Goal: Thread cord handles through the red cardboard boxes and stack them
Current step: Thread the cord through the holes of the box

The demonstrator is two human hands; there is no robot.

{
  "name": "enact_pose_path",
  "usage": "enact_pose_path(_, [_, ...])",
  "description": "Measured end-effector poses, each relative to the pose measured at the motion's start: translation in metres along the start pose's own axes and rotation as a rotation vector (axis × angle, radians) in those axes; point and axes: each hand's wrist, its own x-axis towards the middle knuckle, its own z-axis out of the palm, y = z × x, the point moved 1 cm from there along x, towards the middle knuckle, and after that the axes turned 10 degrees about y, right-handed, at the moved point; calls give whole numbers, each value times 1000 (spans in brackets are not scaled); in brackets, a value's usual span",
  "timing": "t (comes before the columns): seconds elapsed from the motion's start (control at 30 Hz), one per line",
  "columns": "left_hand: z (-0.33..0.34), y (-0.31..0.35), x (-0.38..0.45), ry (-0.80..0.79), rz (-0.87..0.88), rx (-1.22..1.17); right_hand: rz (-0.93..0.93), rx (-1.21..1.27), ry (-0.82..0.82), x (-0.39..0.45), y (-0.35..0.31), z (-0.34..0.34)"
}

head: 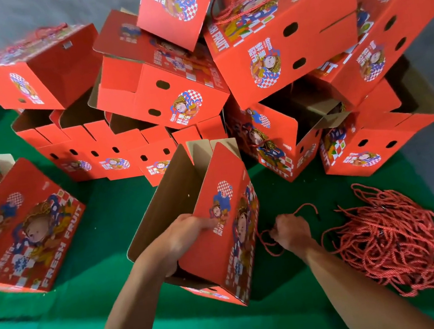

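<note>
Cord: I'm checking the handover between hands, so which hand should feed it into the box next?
Right. The right hand already pinches the cord beside the box, while the left hand grips the box's wall.

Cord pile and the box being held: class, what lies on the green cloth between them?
In the head view, the right hand lies between the held box and the cord pile, gripping a single red cord over the green cloth.
</note>
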Motion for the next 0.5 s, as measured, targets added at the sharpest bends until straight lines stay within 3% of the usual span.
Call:
enact_pose_path(0.13, [-21, 1, 1, -11, -30, -72, 33, 233, 161, -12, -7, -13])
enact_pose_path(0.3, [-31, 2, 4, -67, -77, -152, 58, 927, 208, -46, -37, -52])
enact_pose_path(0.5, [-20, 4, 6, -91, -61, -148, -48, 1019, 122, -102, -71, -72])
